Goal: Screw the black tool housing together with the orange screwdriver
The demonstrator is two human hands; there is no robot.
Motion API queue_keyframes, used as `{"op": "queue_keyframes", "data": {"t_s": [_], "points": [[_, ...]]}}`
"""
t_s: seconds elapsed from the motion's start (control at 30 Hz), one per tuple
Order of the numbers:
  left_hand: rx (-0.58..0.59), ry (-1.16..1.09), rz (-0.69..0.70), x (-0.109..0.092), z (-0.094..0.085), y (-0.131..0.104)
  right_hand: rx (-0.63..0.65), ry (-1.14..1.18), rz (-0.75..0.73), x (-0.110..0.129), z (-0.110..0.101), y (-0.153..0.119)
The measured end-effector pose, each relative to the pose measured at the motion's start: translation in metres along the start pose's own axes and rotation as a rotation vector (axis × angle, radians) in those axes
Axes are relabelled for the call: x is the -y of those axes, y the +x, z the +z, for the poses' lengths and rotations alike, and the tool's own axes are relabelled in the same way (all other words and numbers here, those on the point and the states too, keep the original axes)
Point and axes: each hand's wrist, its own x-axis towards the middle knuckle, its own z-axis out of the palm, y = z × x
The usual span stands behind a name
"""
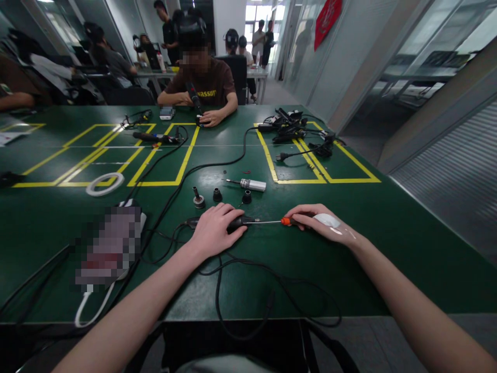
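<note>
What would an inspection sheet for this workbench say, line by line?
Surface: green table, yellow tape outlines.
Job's things: black-handled tool; orange-ended screwdriver, its shaft reaching the tool's front end.
Clutter: white ring, three dark fittings, silver-handled tool, heap of dark gear.
Hands: left hand over the black-handled tool; right hand holding the screwdriver.
Cables: dark cables cross the table; one loop hangs past the near edge.
Surroundings: person opposite, others behind.

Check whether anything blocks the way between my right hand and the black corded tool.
Nothing visible does. From the right hand, only the screwdriver spans the gap, its shaft pointing at the black corded tool. The small round fittings sit beyond that line.
</note>
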Motion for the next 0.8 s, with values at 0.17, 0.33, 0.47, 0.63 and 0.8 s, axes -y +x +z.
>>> {"op": "queue_keyframes", "data": {"t_s": [0.17, 0.33, 0.47, 0.63, 0.8], "points": [[-0.003, -0.011, 0.017, -0.0002, 0.0044, 0.0027, -0.018, 0.018, 0.012, -0.0019, -0.0009, 0.0007], [-0.029, -0.036, -0.008, -0.0002, 0.0045, 0.0017, -0.016, -0.002, -0.017, -0.0011, 0.0006, -0.001], [-0.04, -0.047, -0.013, 0.0004, 0.0038, 0.0005, -0.051, -0.053, -0.079, -0.0013, 0.0017, -0.0015], [-0.033, -0.047, -0.005, 0.0007, 0.0025, 0.0002, -0.075, -0.092, -0.121, -0.0018, 0.0023, -0.0023], [-0.048, -0.073, 0.012, -0.0006, 0.0021, 0.0001, -0.076, -0.111, -0.134, 0.0003, 0.0049, -0.0037]]}}
